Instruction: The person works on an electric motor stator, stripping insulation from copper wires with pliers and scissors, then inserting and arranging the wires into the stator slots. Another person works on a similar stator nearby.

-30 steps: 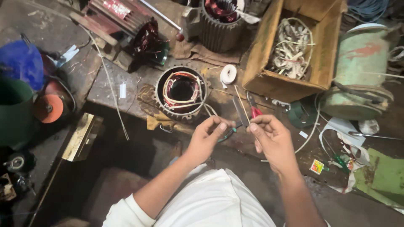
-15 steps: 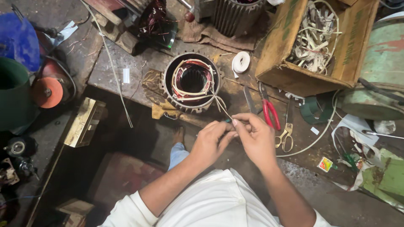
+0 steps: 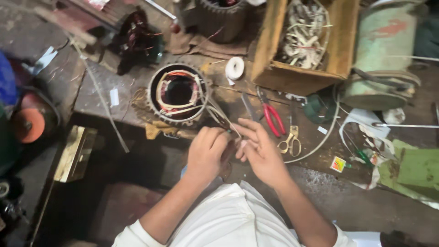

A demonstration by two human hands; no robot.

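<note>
Currently both hands are pinching thin wire leads [image 3: 224, 120] from the round copper-wound stator [image 3: 177, 93]; left hand [image 3: 208, 153] fingers pressed together, right hand [image 3: 260, 151] fingers half-spread; keeping the leads taut looks wise.

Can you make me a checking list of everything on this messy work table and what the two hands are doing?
Surface: worn wooden bench, dusty and stained.
Job's things: round motor stator with red and pale windings; thin wires lead from it to the hands.
Clutter: red-handled pliers, yellow-handled scissors, white tape roll, wooden box of pale tangled sleeving.
Grippers: left hand and right hand close together, pinching the wire ends.
Cables: white cord curving by the scissors.
Surroundings: green drum, orange reel.
</note>
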